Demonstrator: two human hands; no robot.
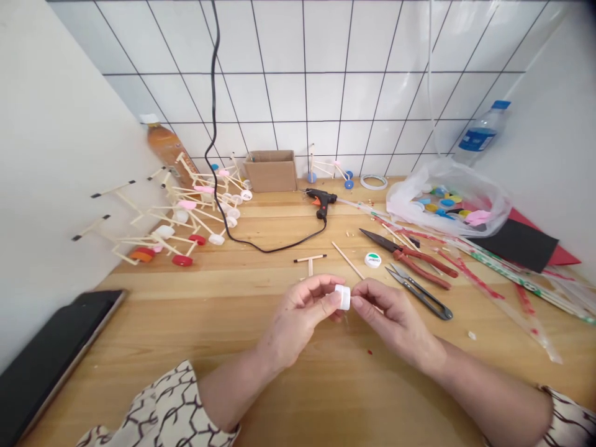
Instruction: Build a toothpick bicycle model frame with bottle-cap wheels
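Near the middle of the wooden table [205, 323], my left hand [300, 313] holds a small white bottle cap [343, 297] between thumb and fingers. My right hand [395, 316] is closed in a pinch at the cap's right side; what its fingertips hold is too small to make out. Just beyond my hands lie a T-shaped stick piece [310, 259] with dark ends and a thin wooden stick [347, 259]. A white cap with a green mark [372, 259] lies to their right.
Stick models with cap wheels [186, 205] crowd the left, beside an orange drink bottle [167, 146]. A black glue gun [321, 200] with its cord lies behind my hands. Pliers [410, 257], snips [419, 293], plastic strips and a bag of caps [447, 198] are at right.
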